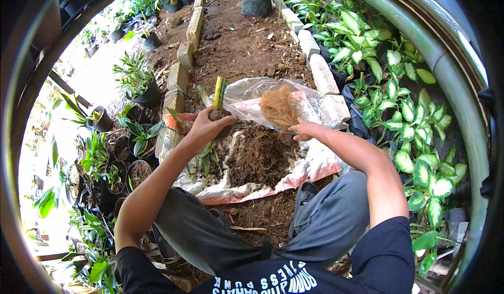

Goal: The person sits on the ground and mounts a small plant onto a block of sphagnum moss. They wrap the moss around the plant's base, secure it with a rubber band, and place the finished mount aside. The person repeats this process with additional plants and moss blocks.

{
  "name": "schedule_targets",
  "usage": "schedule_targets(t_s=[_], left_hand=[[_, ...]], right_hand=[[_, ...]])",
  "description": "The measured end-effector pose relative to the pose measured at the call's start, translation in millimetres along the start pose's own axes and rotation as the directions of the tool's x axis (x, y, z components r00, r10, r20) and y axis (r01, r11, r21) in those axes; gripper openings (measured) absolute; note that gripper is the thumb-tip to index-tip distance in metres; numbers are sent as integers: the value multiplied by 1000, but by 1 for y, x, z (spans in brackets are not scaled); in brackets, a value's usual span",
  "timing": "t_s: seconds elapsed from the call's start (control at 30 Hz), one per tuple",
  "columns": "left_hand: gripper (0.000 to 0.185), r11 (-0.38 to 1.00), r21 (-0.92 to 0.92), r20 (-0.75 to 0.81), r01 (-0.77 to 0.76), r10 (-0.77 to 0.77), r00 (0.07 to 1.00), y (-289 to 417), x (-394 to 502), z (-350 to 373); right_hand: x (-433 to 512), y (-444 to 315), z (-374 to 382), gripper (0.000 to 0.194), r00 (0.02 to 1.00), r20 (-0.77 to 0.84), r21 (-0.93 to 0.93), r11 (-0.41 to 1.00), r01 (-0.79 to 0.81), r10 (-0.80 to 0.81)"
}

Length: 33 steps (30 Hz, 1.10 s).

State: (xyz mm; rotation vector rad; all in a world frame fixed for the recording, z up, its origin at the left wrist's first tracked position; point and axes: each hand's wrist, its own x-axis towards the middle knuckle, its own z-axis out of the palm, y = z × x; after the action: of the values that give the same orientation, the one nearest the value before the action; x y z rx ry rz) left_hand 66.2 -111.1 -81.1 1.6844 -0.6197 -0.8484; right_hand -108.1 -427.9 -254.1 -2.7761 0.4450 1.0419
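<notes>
My left hand (210, 128) is curved around the soil-covered base (217, 115) of an upright yellow-and-green leaf cutting (220, 92), which looks like snake plant. At the lower edge of a clump of brown coconut fibre (278, 104) are the fingers of my right hand (306, 130); whether they grip it is unclear. Behind and under the clump spreads a clear plastic bag (240, 97). Dark soil mixed with fibre (262, 158) is heaped between my hands on a white woven sack (214, 191) with pinkish-red edges. Loose green leaves (206, 162) lie left of the heap.
Pale blocks (323, 73) border the dirt path on both sides. An upturned dark pot (256, 0) stands farther up it. Potted plants (145, 89) crowd the left; variegated leafy plants (425, 168) fill the right, beneath a curved green pole (453, 69). My knees flank the sack's near edge.
</notes>
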Motion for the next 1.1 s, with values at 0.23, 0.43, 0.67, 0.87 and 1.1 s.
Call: schedule_targets(t_s=[0.23,0.43,0.67,0.87,1.1], left_hand=[[51,1000,23,-20,5,-5,1000,-2,2,-3],[53,999,31,-3,24,-23,1000,-6,5,-7],[50,999,15,13,44,-44,999,-11,7,-11],[50,998,20,6,58,-58,998,-10,8,-7],[51,995,70,56,75,-79,995,-6,7,-6]], right_hand=[[34,-7,0,59,996,52,84,994,72,-76],[80,-3,15,54,985,126,40,993,111,-115],[71,-11,18,52,990,57,-24,991,132,-131],[57,-22,4,34,986,-129,-49,994,97,-103],[39,-17,-29,20,898,-439,156,985,78,-2]])
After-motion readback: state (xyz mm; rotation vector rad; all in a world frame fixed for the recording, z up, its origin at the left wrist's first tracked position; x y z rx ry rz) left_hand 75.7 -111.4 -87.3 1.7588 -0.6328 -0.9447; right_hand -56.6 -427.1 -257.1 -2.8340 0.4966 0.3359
